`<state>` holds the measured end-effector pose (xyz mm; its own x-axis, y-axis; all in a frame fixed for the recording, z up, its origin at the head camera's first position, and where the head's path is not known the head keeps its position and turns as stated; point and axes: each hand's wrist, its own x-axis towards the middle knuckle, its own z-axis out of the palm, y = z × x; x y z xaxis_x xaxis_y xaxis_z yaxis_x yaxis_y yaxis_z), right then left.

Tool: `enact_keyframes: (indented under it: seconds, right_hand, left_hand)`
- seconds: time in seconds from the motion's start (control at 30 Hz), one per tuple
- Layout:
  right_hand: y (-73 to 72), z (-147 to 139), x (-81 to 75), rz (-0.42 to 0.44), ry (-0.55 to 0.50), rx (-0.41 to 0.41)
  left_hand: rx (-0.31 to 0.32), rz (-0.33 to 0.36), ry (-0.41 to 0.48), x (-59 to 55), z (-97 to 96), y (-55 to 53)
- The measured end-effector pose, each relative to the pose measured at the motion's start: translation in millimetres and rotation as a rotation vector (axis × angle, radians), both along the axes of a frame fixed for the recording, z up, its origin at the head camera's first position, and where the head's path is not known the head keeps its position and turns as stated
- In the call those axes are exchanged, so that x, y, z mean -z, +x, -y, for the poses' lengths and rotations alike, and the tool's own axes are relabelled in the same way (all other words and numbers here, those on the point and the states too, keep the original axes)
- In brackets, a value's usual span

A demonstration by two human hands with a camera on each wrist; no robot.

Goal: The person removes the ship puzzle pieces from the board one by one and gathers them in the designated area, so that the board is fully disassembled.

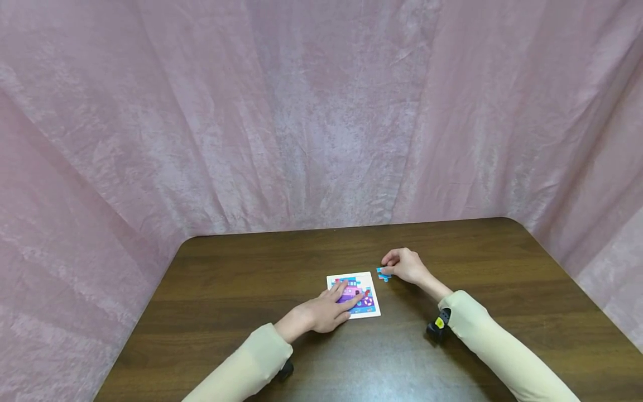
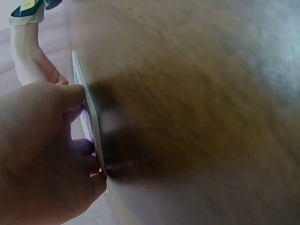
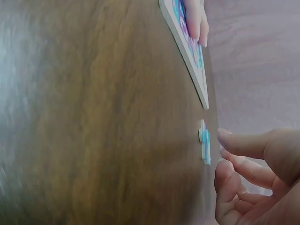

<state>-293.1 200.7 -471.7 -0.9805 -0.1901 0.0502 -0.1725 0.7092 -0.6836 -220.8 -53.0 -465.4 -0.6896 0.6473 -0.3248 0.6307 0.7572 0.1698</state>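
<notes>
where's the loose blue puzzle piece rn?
Head view: the blue puzzle piece lies on the table, just right of the white-framed puzzle, close by the right hand.
</notes>
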Motion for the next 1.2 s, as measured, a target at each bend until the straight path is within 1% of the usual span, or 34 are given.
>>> enact_keyframes:
  seconds: [0.2,0.33,0.4,0.5,0.7,0.83,1.0,1.1,1.2]
  right_hand:
    - [6.7,8,-2.3,-0.017,-0.041,-0.038]
    - [10.7,15,-3.3,0.004,-0.087,-0.076]
    - [12.9,19,-4.1,0.009,-0.103,-0.112]
    - [15.5,24,-5.1,0.000,-0.100,-0.165]
    - [17.8,33,-3.9,-0.016,-0.079,-0.269]
    - [18.2,37,-0.7,-0.013,-0.057,-0.310]
    - [20.0,40,1.1,-0.016,-0.031,-0.327]
    - [20.2,41,1.6,-0.022,-0.012,-0.322]
    - [20.2,42,1.7,-0.029,0.010,-0.309]
  left_hand:
    - [0.008,-0.008,0.015,1.5,0.9,-0.5]
    - [0.000,-0.008,0.035,2.3,1.8,0.6]
    - [-0.005,-0.008,0.045,2.5,2.2,1.2]
    - [-0.010,-0.008,0.060,2.6,2.4,1.5]
    - [-0.043,0.013,0.090,3.0,4.3,1.4]
    - [-0.051,0.015,0.092,2.4,6.5,1.8]
    - [-0.082,0.026,0.084,2.4,10.6,3.4]
    - [-0.104,0.028,0.068,1.7,13.3,4.9]
    - [-0.104,0.016,0.048,0.0,15.3,5.8]
